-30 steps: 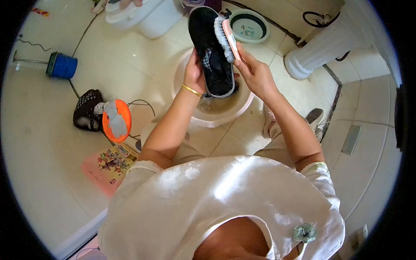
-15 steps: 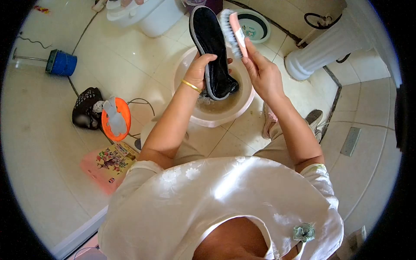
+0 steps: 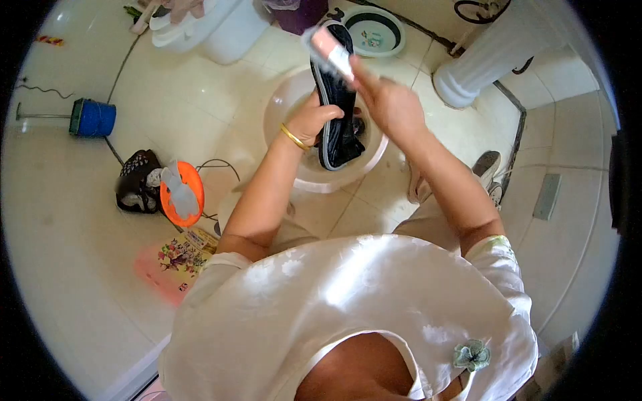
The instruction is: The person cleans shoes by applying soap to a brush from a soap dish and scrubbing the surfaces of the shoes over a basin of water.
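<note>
A black shoe with a pale edge around its sole is held upright over a pale pink basin. My left hand, with a gold bangle at the wrist, grips the shoe's middle, thumb across its near face. My right hand is closed around a pink scrub brush with pale bristles. The brush lies against the upper part of the shoe and is blurred by motion. Water in the basin is mostly hidden behind the shoe, and another dark item shows beside it.
Behind the basin stand a green-and-white washbowl and a purple bin. A white pedestal rises at right. An orange-rimmed container, a black bag and a pink packet lie at left on the tiled floor.
My right hand has moved left, bringing the brush from beside the shoe onto its upper part. The shoe has shifted slightly down and stands a little straighter. The whole view has shifted slightly.
</note>
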`<action>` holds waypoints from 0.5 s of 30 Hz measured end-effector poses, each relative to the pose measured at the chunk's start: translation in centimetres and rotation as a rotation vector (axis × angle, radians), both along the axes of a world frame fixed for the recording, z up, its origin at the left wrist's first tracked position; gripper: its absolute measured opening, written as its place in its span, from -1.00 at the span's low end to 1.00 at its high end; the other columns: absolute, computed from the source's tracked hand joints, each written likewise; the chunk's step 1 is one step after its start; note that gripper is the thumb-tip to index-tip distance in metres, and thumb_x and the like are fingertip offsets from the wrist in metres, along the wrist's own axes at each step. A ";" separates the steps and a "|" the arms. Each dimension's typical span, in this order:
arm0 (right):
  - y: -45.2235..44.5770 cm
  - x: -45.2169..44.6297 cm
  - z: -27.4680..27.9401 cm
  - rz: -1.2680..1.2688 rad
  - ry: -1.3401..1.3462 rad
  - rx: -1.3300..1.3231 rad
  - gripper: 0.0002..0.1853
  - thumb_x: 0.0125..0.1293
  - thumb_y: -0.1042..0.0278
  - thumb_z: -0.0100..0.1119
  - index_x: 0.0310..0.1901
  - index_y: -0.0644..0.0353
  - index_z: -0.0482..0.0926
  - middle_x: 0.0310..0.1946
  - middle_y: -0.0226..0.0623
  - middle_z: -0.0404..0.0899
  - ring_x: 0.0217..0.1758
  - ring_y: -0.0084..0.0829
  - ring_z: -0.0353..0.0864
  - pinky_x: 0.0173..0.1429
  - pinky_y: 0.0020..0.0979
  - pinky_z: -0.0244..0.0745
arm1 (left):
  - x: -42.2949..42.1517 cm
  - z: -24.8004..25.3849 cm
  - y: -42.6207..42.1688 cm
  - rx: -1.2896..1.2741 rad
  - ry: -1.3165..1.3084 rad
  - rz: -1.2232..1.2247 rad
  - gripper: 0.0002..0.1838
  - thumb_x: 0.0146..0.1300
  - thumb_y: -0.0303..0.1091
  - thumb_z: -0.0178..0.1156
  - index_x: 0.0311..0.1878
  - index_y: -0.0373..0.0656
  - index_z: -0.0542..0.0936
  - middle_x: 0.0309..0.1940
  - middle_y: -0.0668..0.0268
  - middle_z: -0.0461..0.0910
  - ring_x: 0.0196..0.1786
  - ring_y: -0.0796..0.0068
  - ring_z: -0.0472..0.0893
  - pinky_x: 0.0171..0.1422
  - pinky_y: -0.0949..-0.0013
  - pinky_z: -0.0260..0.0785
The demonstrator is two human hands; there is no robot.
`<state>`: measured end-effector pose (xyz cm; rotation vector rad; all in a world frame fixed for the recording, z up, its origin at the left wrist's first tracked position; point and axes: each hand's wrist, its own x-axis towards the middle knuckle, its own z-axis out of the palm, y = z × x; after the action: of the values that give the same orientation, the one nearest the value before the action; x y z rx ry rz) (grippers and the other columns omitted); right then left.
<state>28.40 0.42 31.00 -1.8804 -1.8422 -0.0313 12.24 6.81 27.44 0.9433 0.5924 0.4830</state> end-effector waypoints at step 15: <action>-1.4 -0.5 -1.0 0.118 -0.044 -0.009 -0.55 0.27 0.00 -0.01 0.22 -0.33 0.32 -0.63 -0.17 0.48 -0.58 -0.14 0.54 -0.54 -0.21 0.42 | -1.7 -1.1 1.3 0.213 0.172 0.051 -0.45 -0.08 -0.58 0.05 0.11 -0.30 0.32 -0.20 0.11 0.55 -0.18 0.24 0.58 -0.17 0.23 0.53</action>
<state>27.88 -0.98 29.96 -1.7875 -1.9829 -0.0244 10.51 8.11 26.36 1.1829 0.7323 0.5209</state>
